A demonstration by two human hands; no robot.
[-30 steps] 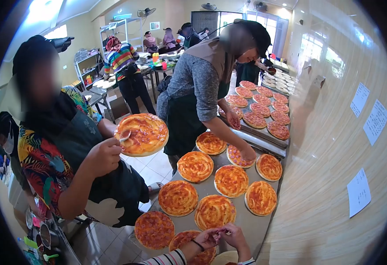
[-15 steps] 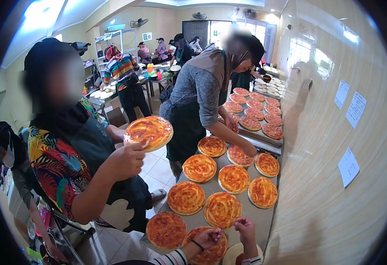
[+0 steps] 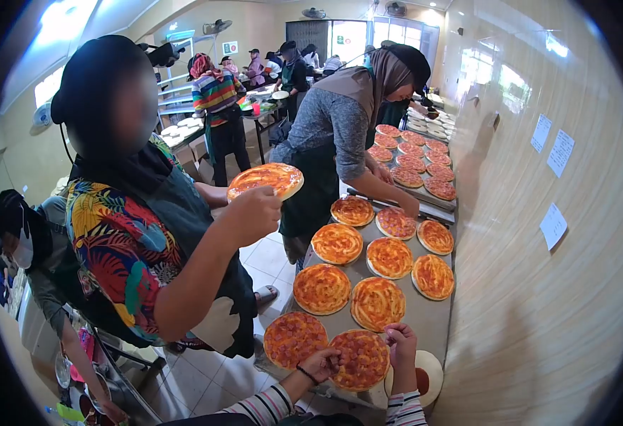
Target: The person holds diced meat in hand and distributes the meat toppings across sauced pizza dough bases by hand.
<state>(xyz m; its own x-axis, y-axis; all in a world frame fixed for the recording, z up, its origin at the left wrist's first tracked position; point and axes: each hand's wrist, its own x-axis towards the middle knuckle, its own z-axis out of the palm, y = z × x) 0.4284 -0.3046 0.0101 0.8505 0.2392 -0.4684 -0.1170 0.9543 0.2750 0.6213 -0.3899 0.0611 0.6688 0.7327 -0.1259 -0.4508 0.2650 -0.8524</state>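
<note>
My left hand (image 3: 320,365), with a dark band at the wrist, has its fingers curled over the left edge of a pizza base (image 3: 361,361) topped with sauce and small meat pieces; what it holds is hidden. Above that base's right edge is my right hand (image 3: 401,341), its fingers pinched together on something too small to name. Left of them lies another topped base (image 3: 296,341). A sauce-covered base (image 3: 377,304) sits just beyond. Partly under my right forearm is a pale base (image 3: 432,376) with a patch of red sauce.
A co-worker on the left holds a sauced base (image 3: 265,182) over the floor. Another co-worker (image 3: 340,128) leans over the far end of the metal table (image 3: 425,312), reaching to a base. The tiled wall (image 3: 524,298) borders the table's right side.
My hands were close together, then moved apart to either side of the topped base. The view has shifted, showing more of the pale base. The left co-worker's held base has tilted flatter.
</note>
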